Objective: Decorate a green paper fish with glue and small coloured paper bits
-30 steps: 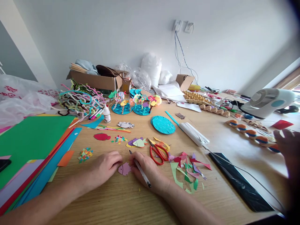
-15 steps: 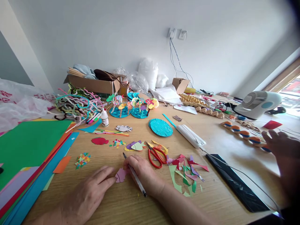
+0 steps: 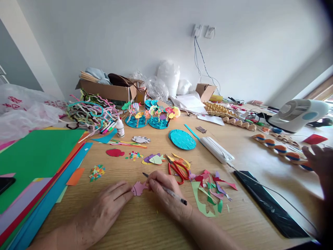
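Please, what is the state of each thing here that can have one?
Pen: held tilted in right hand
Purple fish: lying flat by left hand
White bottle: standing upright
Scissors: lying down, not held
Cardboard box: open, filled
Fan: running or not, unclear

Using the small pink paper fish cutout as the landmark (image 3: 138, 188), the left hand (image 3: 105, 205) closes off its left side, while the right hand (image 3: 165, 191), gripping a slim clear-barrelled pen (image 3: 172, 195), closes off its right. On the fish's near side, bare brown wooden tabletop (image 3: 136, 227) leaves room between the forearms. Beyond it, a narrow passable band reaches the pale-green paper fish (image 3: 157, 159). Farther right of the landmark, red-handled metal scissors (image 3: 178, 170) and tangled multicoloured paper scraps (image 3: 211, 191) obstruct; leftward and beyond, a small heap of coloured paper bits (image 3: 97, 172) does.
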Available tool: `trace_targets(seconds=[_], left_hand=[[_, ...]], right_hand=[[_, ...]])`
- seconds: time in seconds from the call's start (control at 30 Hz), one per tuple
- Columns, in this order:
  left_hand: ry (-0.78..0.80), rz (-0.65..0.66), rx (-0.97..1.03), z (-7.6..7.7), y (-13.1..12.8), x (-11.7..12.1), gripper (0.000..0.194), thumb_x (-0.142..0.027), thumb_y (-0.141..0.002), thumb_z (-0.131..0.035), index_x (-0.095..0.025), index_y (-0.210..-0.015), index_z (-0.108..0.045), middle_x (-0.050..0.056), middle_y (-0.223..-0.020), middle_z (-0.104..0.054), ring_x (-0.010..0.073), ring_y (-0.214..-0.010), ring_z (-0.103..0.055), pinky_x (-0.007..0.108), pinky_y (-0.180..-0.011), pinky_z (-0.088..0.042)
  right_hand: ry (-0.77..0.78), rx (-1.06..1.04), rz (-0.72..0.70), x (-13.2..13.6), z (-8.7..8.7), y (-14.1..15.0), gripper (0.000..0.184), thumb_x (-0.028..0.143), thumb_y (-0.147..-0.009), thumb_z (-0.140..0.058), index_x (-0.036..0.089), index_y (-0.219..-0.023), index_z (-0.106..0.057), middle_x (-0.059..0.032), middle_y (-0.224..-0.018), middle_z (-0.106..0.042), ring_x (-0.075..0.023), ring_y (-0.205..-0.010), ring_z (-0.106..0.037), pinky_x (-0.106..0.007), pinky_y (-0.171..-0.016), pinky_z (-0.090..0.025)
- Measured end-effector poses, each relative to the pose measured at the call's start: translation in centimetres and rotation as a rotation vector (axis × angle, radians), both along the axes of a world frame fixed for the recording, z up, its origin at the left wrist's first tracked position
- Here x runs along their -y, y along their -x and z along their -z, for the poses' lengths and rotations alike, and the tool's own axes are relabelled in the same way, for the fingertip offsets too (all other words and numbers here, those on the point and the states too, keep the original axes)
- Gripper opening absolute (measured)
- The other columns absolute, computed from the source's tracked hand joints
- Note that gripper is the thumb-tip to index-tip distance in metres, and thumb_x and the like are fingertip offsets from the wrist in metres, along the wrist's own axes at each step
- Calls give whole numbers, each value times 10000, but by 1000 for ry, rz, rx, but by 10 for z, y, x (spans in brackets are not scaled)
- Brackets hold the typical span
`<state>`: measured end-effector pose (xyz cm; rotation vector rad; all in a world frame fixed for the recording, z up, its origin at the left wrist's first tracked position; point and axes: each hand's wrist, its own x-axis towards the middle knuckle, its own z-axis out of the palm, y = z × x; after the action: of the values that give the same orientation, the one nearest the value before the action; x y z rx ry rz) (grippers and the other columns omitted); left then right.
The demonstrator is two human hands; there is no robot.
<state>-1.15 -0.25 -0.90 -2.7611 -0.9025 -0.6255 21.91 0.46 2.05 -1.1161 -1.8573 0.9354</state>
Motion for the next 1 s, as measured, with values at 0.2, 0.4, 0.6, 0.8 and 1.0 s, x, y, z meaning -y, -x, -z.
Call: trace_targets(seconds=[0.2,0.4,0.6,0.8,1.0], left_hand=[[-31,29,-46,-3,-3,-2,456,-8,-873,-343,-175,-1213,-596,26,-1161,-679,178,-1120,-597,279,-965,-501],[-4,15,-3,-2,-6,-1,402,-62,-918,-341,-191,-1170,-627,35,-1157,-677,184,-1091,-612,288,-960,-505],[18,17,111,3,-6,0,384,-98,-934,-366,-214,-1229,-584,22,-1179,-664,167,-1088,-604,271,-975,-484],[37,3,84,8,-5,2,459,-71,-902,-398,-218,-1324,-500,11,-1238,-635,174,-1142,-566,288,-1003,-462],[32,39,45,5,-5,0,481,-66,-884,-411,-207,-1337,-485,0,-1245,-631,169,-1134,-561,264,-966,-478]], right_hand=[[155,6,24,6,8,4,69,164,-769,-449,186,-771,-514,30,-625,-505,-116,-573,-440,-214,-525,-328],[79,28,29,7,12,8,96,128,-703,-460,191,-763,-500,62,-569,-440,-93,-499,-378,-202,-483,-282],[19,38,42,7,16,11,89,119,-699,-450,205,-720,-453,65,-554,-449,-83,-478,-373,-188,-465,-279],[-25,96,46,8,16,11,72,139,-742,-458,204,-750,-489,40,-582,-537,-89,-484,-431,-187,-475,-321],[-46,115,38,9,19,12,108,122,-755,-475,211,-794,-522,6,-678,-644,-115,-561,-563,-196,-538,-406]])
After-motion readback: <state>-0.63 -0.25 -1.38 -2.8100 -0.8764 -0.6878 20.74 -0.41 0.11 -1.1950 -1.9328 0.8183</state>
